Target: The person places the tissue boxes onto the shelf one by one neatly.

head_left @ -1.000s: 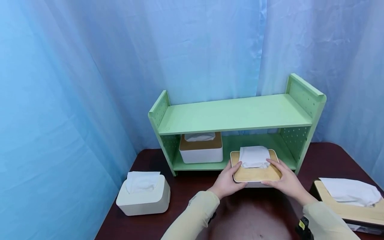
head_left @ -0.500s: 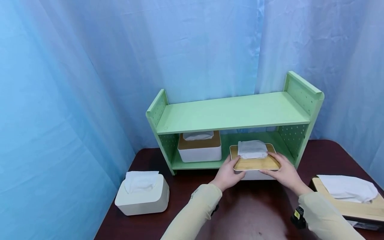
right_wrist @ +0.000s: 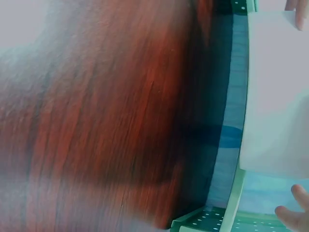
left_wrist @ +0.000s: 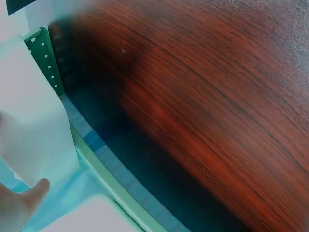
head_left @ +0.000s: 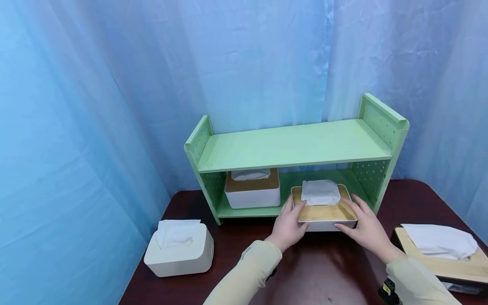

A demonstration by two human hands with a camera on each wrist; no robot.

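In the head view a white tissue box with a pale wooden lid (head_left: 324, 212) stands in the right half of the lower shelf, its front jutting past the shelf edge. My left hand (head_left: 286, 226) lies round its left end, thumb at the front corner. At the right end is my right hand (head_left: 367, 228), fingers spread about the corner. The right wrist view shows right fingertips (right_wrist: 285, 212) apart from the box's plain white face (right_wrist: 277, 92). In the left wrist view the left thumb (left_wrist: 36, 193) is right by the box edge; whether it touches I cannot tell.
The green two-tier shelf (head_left: 297, 145) stands on a dark wooden table (head_left: 328, 271). A white tissue box with a brown lid (head_left: 253, 197) fills the lower tier's left. An all-white tissue box (head_left: 183, 258) sits left, a black one with a wooden lid (head_left: 450, 264) right. Blue curtains (head_left: 248, 63) hang behind.
The box in my hands has tipped back to a flatter pose and lies lower, at the shelf's front. Since half a second ago, my fingers and thumbs have spread wider round it.
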